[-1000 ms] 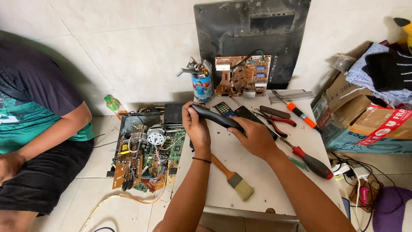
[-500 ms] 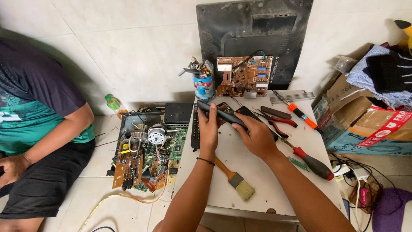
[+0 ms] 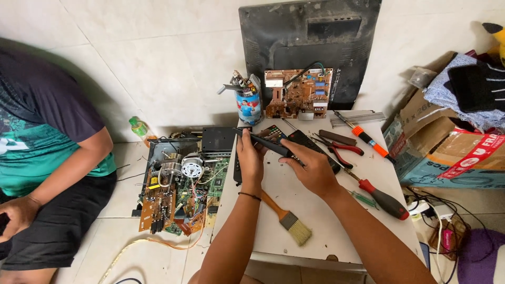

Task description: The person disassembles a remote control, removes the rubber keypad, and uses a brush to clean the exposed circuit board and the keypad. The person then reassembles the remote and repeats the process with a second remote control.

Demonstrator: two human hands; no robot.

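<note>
White table (image 3: 336,231) by tiled wall | we grip black remote (image 3: 273,146) above its far edge: left hand (image 3: 250,158) clasps one end, right hand (image 3: 311,167) pinches the other | step: prying it apart, we judge | next: steady, even pull.

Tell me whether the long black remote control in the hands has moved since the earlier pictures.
Yes. The long black remote control has turned flatter and lower, its left end now below the blue tin can.
</note>
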